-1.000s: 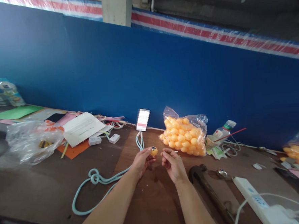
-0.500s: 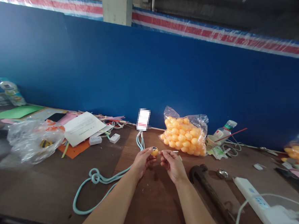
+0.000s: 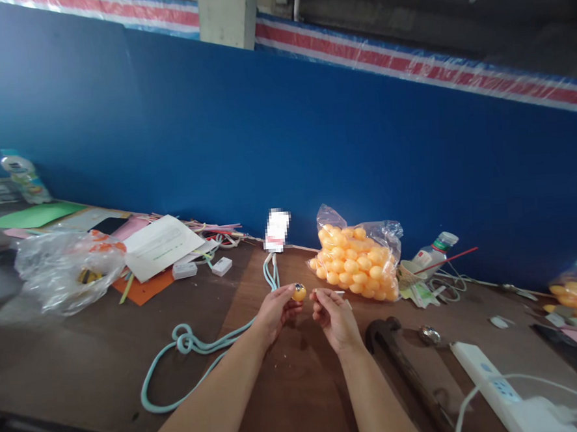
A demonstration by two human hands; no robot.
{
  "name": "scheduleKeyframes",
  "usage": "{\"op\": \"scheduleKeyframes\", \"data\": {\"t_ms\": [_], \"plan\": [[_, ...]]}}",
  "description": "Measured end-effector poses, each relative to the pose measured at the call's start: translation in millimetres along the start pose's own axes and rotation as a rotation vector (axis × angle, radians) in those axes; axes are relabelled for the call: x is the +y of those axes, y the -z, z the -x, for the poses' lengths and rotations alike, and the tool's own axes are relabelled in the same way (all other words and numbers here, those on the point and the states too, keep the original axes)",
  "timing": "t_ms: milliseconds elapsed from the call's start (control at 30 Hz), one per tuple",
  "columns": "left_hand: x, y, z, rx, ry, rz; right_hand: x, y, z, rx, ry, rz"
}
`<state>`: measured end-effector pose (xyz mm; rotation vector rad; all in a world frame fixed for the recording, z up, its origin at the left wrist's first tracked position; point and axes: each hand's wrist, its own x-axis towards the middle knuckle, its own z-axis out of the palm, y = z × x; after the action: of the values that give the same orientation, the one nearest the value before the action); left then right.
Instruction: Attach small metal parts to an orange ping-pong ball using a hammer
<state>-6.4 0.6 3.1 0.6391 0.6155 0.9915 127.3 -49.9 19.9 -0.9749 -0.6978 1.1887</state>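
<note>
Between the thumb and fingers of my left hand point(image 3: 273, 313) is a small yellow ball point(image 3: 300, 295) with a dark, shiny patch on its upper side. My right hand point(image 3: 334, 316) is just to the right of the ball, thumb and fingertips pinched together. Whatever sits in that pinch is too small to make out. A narrow gap separates the right fingertips from the ball. Behind the hands stands a clear plastic bag point(image 3: 352, 262) full of orange-yellow balls. A light blue lanyard cord point(image 3: 154, 374) passes beneath my left forearm.
A hammer point(image 3: 408, 368) lies right of my right forearm, near a shiny round metal piece point(image 3: 429, 335) and a white power strip point(image 3: 494, 386) with a cable. Papers point(image 3: 161, 248) and a crumpled plastic bag point(image 3: 52, 269) are at left. A blue partition point(image 3: 244, 134) runs along the back.
My right fingertips have drawn slightly to the right, away from the ball, widening the gap. My left hand keeps its hold on the ball in nearly the same place.
</note>
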Motion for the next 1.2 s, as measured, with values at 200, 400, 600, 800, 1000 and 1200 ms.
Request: {"op": "scheduleKeyframes", "data": {"t_ms": [200, 400, 600, 800, 1000, 1200], "plan": [[0.6, 0.1, -0.1, 0.026, 0.018, -0.015, -0.5, 6.1, -2.7, 0.041, -0.078, -0.071], [-0.4, 1.8, -1.3, 0.041, 0.020, -0.019, -2.1, 10.0, -4.9, 0.023, -0.130, -0.226], [-0.5, 0.7, -1.1, 0.044, 0.029, -0.014, -2.7, 11.9, -6.6, 0.022, -0.130, -0.317], [-1.9, 3.0, -2.5, 0.036, 0.022, -0.023, -4.6, 7.5, -5.3, 0.025, -0.082, -0.284], [-2.0, 4.1, -3.3, 0.009, 0.011, -0.024, -2.9, 5.0, -2.7, -0.016, -0.062, -0.184], [-3.2, 4.6, -3.6, -0.015, 0.005, -0.013, 1.6, 1.2, 0.1, -0.061, -0.029, -0.025]]}}
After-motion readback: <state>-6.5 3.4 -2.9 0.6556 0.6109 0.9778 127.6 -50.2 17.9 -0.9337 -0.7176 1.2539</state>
